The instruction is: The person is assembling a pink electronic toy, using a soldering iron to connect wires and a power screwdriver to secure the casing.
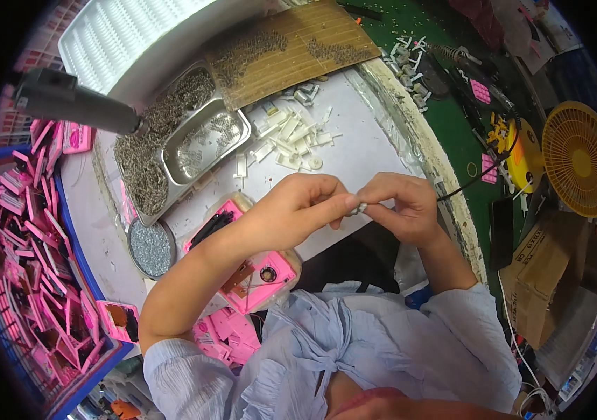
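My left hand (305, 203) and my right hand (408, 208) meet over the table, thumbs and fingertips pinched together. Between them is a small whitish piece (361, 208), mostly covered by the fingers, so its kind cannot be made out. Beyond the hands lies a loose heap of white plastic parts (290, 138). Under my left forearm sits a pink plastic housing (270, 280) with a round dark part in it, partly hidden by the arm. More pink plastic pieces (228, 334) lie closer to my body.
Metal trays (246, 129) hold many small metal springs, beside a round tin (151, 248) of grey bits. Brown cardboard (298, 52) carries more small metal parts. A blue crate (92, 287) of pink housings stands left. A grey tool (78, 101) juts in; a yellow fan (578, 159) is right.
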A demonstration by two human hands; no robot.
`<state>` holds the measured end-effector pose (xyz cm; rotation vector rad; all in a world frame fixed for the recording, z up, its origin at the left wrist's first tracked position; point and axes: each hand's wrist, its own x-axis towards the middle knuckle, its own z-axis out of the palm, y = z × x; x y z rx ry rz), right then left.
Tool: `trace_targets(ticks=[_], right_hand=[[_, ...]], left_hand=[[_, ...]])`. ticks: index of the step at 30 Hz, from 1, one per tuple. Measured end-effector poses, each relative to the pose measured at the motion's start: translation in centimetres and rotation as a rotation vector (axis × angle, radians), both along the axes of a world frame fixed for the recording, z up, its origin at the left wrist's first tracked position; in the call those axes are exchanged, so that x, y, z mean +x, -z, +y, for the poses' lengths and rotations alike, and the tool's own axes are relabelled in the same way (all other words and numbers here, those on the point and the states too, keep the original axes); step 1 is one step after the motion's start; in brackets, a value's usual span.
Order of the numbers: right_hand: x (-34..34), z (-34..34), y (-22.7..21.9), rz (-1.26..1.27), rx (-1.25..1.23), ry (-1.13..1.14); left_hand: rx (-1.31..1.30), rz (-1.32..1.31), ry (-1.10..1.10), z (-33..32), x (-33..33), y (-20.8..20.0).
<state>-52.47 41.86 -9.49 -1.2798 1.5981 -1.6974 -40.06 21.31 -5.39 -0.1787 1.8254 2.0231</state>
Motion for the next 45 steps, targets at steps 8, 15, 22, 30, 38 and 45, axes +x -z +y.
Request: trace_targets(ticks=[8, 15, 22, 30, 38, 45], right_hand=[[-2.7, -0.6, 5.0, -0.724, 0.005, -0.002], [-1.4, -1.7, 7.8, -0.553, 0.084, 0.096], [-1.2, -1.7, 7.8, -0.571, 0.056, 0.100], [-1.2, -1.7, 7.1, -0.573, 0.090, 0.112], [-0.1, -2.2, 4.6, -0.431, 0.267, 0.035], [-0.8, -3.1, 3.7, 0.261, 0.372, -0.095]], left_hand=[[-0.966, 0.427, -0.421, -9.3, -13.8, 3.0], [-1.421, 0.395, -0.419, -13.3, -24.6, 6.2], [-1.650, 0.374, -0.221, -13.4, -26.7, 7.5], [-1.596, 0.360, -0.536, -13.0, -27.7, 8.3], [-0.942, 0.704, -0.790, -11.5, -18.4, 0.8], [-0.550, 0.483, -0.706, -3.7, 2.9, -2.9]])
